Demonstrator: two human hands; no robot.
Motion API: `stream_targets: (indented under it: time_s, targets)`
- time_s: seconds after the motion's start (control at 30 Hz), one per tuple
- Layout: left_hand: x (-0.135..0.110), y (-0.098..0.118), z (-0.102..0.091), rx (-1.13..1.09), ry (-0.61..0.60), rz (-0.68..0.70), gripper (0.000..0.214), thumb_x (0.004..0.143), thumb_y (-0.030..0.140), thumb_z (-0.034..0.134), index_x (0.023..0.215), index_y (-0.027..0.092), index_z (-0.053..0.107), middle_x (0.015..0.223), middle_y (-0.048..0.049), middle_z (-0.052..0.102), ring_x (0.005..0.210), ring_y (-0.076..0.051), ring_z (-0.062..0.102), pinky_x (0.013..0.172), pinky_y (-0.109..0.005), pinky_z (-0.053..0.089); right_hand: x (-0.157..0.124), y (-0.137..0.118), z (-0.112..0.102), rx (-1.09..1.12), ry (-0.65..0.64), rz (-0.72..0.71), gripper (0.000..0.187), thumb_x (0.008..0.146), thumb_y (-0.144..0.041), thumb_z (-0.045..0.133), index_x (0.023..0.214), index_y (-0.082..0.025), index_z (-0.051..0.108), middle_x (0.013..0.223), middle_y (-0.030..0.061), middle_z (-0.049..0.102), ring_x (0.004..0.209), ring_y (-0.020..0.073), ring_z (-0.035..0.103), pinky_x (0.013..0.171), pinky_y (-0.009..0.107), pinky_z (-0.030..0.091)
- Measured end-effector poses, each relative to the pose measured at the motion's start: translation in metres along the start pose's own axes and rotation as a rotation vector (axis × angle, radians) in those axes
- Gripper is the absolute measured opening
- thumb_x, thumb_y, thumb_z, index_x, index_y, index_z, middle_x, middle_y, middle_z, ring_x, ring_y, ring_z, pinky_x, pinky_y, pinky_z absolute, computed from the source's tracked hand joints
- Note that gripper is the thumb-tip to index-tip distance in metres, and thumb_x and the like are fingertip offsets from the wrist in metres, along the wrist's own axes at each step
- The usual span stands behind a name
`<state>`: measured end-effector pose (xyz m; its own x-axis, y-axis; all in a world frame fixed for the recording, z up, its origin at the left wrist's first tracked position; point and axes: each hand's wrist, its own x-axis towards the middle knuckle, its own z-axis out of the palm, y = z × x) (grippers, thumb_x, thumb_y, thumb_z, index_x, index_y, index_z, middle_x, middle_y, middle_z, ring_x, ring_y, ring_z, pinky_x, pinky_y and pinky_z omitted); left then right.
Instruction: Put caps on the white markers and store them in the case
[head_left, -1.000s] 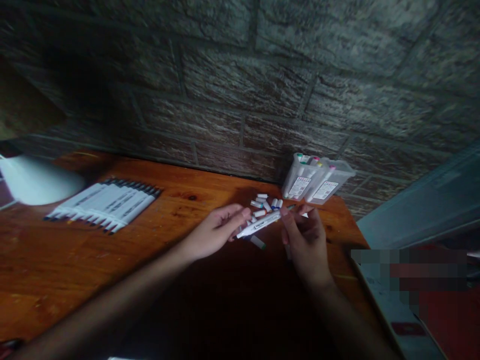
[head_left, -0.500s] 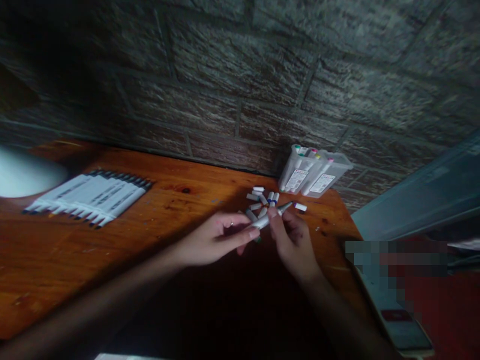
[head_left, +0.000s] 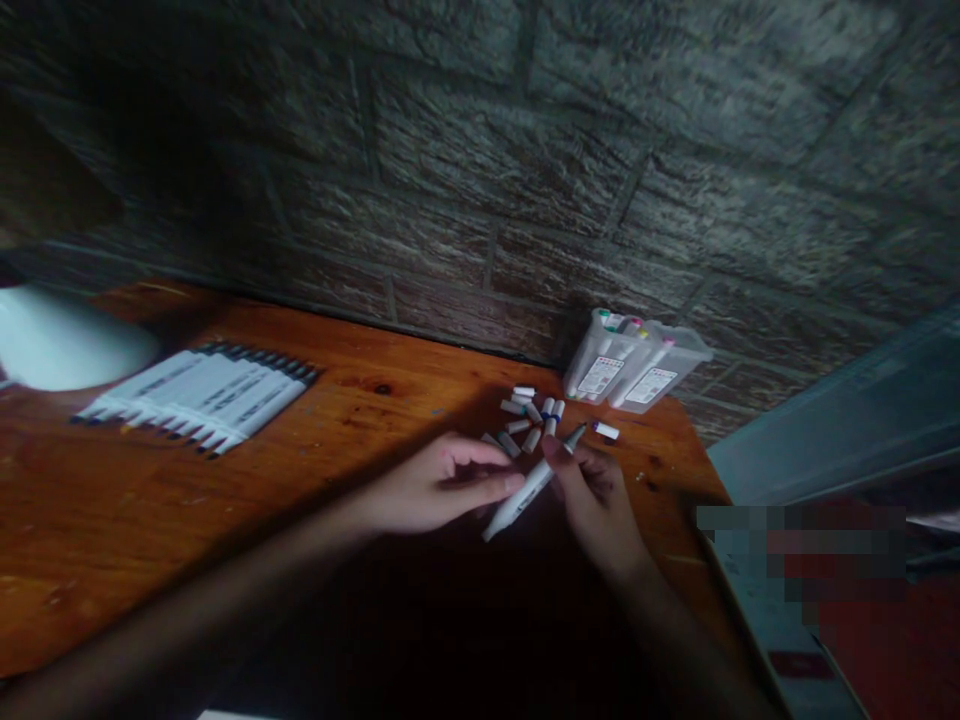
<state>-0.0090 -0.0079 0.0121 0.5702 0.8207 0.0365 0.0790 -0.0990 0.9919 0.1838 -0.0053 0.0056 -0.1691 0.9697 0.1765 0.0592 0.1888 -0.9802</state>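
Note:
Both hands meet over a wooden table (head_left: 150, 520), holding one white marker (head_left: 521, 497) that slants from lower left up to a dark tip at upper right. My left hand (head_left: 439, 485) pinches the marker's lower half with thumb and fingers. My right hand (head_left: 592, 490) grips its upper end, fingers curled. Just beyond the hands lie several loose marker caps (head_left: 529, 412), white with coloured ends.
A row of several white markers (head_left: 199, 397) lies side by side at the left. A white rounded object (head_left: 60, 345) sits at the far left edge. A clear plastic marker case (head_left: 634, 360) stands against the brick wall. A box and a flat device lie at the right.
The marker has swung from nearly level to a steeper slant, its lower end now sticking out below my left hand. Both hands have drawn slightly nearer to me.

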Motion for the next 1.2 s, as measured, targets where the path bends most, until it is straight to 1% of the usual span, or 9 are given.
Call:
stream_targets:
  time_s: [0.1, 0.2, 0.3, 0.43, 0.67, 0.87, 0.97, 1.07, 1.2]
  targets:
    - [0.000, -0.002, 0.001, -0.104, -0.026, -0.010, 0.026, 0.088, 0.035, 0.066, 0.097, 0.011, 0.070, 0.076, -0.0011, 0.061, 0.067, -0.011, 0.054, 0.062, -0.021, 0.044, -0.001, -0.001, 0.001, -0.065, -0.031, -0.035, 0.042, 0.090, -0.051, 0.059, 0.063, -0.019, 0.058, 0.057, -0.0024, 0.049, 0.060, 0.0131, 0.049, 0.059, 0.026, 0.041]
    - [0.000, -0.003, 0.004, -0.183, -0.048, -0.051, 0.027, 0.085, 0.035, 0.070, 0.101, 0.012, 0.070, 0.078, -0.0017, 0.064, 0.066, -0.011, 0.057, 0.063, -0.022, 0.047, -0.003, -0.001, 0.004, -0.115, -0.060, -0.087, 0.039, 0.093, -0.046, 0.056, 0.065, -0.019, 0.055, 0.062, -0.0023, 0.050, 0.063, 0.0126, 0.049, 0.061, 0.026, 0.041]
    - [0.001, -0.005, 0.006, -0.249, -0.016, -0.081, 0.029, 0.082, 0.035, 0.073, 0.101, 0.012, 0.070, 0.079, -0.0023, 0.066, 0.066, -0.012, 0.058, 0.065, -0.023, 0.049, -0.002, -0.004, 0.006, -0.089, -0.047, -0.091, 0.036, 0.093, -0.046, 0.057, 0.069, -0.019, 0.055, 0.065, -0.0023, 0.052, 0.062, 0.0115, 0.048, 0.061, 0.025, 0.041]
    - [0.002, -0.005, 0.004, -0.248, 0.029, -0.071, 0.027, 0.080, 0.034, 0.074, 0.098, 0.013, 0.072, 0.082, -0.0027, 0.069, 0.069, -0.012, 0.060, 0.067, -0.024, 0.049, -0.001, -0.010, 0.005, 0.021, -0.074, -0.023, 0.034, 0.086, -0.049, 0.065, 0.070, -0.019, 0.060, 0.061, -0.0033, 0.054, 0.056, 0.0098, 0.046, 0.056, 0.024, 0.042]
    - [0.001, 0.000, -0.002, -0.205, 0.044, -0.065, 0.025, 0.084, 0.035, 0.071, 0.095, 0.013, 0.074, 0.078, -0.0026, 0.068, 0.066, -0.011, 0.056, 0.061, -0.021, 0.046, -0.001, -0.008, 0.002, 0.268, -0.099, 0.113, 0.023, 0.078, -0.038, 0.077, 0.095, -0.023, 0.076, 0.065, -0.0035, 0.059, 0.048, 0.0055, 0.036, 0.044, 0.019, 0.031]
    - [0.000, 0.005, -0.002, -0.198, 0.000, -0.057, 0.029, 0.085, 0.040, 0.069, 0.093, 0.012, 0.073, 0.078, -0.0052, 0.070, 0.063, -0.011, 0.057, 0.059, -0.023, 0.045, -0.002, -0.003, -0.001, 0.359, -0.116, 0.174, 0.024, 0.078, -0.039, 0.078, 0.094, -0.020, 0.077, 0.053, -0.0060, 0.050, 0.045, 0.0046, 0.029, 0.043, 0.019, 0.026]
    - [0.001, 0.005, -0.003, -0.218, 0.015, -0.053, 0.033, 0.085, 0.039, 0.069, 0.103, 0.012, 0.070, 0.080, -0.0067, 0.073, 0.062, -0.012, 0.058, 0.059, -0.025, 0.046, -0.001, -0.004, -0.001, 0.323, -0.107, 0.151, 0.022, 0.077, -0.039, 0.079, 0.092, -0.022, 0.079, 0.054, -0.0058, 0.052, 0.047, 0.0050, 0.033, 0.044, 0.019, 0.028]
    - [0.001, 0.004, -0.004, -0.275, -0.002, -0.055, 0.031, 0.083, 0.036, 0.071, 0.101, 0.011, 0.068, 0.081, -0.0082, 0.074, 0.063, -0.013, 0.060, 0.060, -0.026, 0.046, 0.000, -0.007, 0.000, 0.262, -0.103, 0.140, 0.022, 0.078, -0.039, 0.078, 0.092, -0.023, 0.080, 0.058, -0.0042, 0.059, 0.048, 0.0065, 0.040, 0.045, 0.020, 0.034]
    - [0.000, 0.002, -0.007, -0.316, -0.025, -0.034, 0.025, 0.084, 0.030, 0.071, 0.099, 0.011, 0.067, 0.084, -0.0099, 0.076, 0.066, -0.014, 0.063, 0.061, -0.025, 0.047, 0.002, -0.006, -0.004, 0.097, -0.084, 0.067, 0.017, 0.084, -0.038, 0.072, 0.090, -0.024, 0.080, 0.073, -0.0008, 0.072, 0.064, 0.0127, 0.060, 0.061, 0.026, 0.048]
